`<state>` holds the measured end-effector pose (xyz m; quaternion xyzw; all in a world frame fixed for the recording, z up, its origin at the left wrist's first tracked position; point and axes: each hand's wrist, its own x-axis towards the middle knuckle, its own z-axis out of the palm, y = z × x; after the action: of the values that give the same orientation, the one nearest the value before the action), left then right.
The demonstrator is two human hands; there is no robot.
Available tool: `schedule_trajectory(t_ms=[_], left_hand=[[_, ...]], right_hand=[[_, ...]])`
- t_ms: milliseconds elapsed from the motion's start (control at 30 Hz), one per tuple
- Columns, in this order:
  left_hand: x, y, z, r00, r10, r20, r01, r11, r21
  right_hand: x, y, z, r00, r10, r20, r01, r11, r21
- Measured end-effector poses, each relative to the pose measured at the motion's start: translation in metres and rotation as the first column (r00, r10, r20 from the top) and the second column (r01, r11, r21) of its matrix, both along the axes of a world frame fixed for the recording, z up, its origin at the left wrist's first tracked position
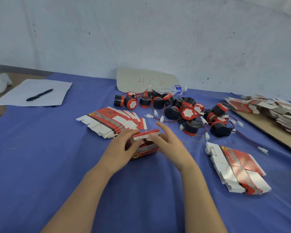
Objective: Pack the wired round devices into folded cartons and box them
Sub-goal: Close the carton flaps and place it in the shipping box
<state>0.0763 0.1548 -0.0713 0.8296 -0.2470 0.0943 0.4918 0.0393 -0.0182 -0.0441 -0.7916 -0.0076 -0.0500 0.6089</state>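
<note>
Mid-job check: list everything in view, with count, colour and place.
carton: one, red and white, half folded, centre, between the hands
fanned flats: one lot, red and white, left of the carton
stacked flats: one stack, red and white, near right
piled flats: one heap, red and white, far right
devices: a dozen or more, black and red, heaped behind the carton
bottle: one, clear, behind the devices
sign: one, beige, at the back
paper: one, white, far left
pen: one, black, on the paper
rubber bands: about two, pale, right of the carton
toy: one, white, left edge
cloth: one, blue, under everything
left hand: grips the carton
right hand: fingers straight, touching its top flap
</note>
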Motion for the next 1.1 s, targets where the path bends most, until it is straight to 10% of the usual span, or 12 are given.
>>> schedule_trajectory(t_ms=[633,1100], left_hand=[[-0.001,-0.004,-0.004,1.0,0.006,0.0,-0.006,1.0,-0.015],[-0.007,-0.011,-0.002,1.0,-0.007,-0.006,0.007,0.997,-0.08]], right_hand=[[0.007,0.001,-0.01,0.984,-0.078,0.162,0.111,0.973,-0.2],[0.009,0.012,-0.01,0.983,-0.129,0.132,0.138,0.989,-0.061]])
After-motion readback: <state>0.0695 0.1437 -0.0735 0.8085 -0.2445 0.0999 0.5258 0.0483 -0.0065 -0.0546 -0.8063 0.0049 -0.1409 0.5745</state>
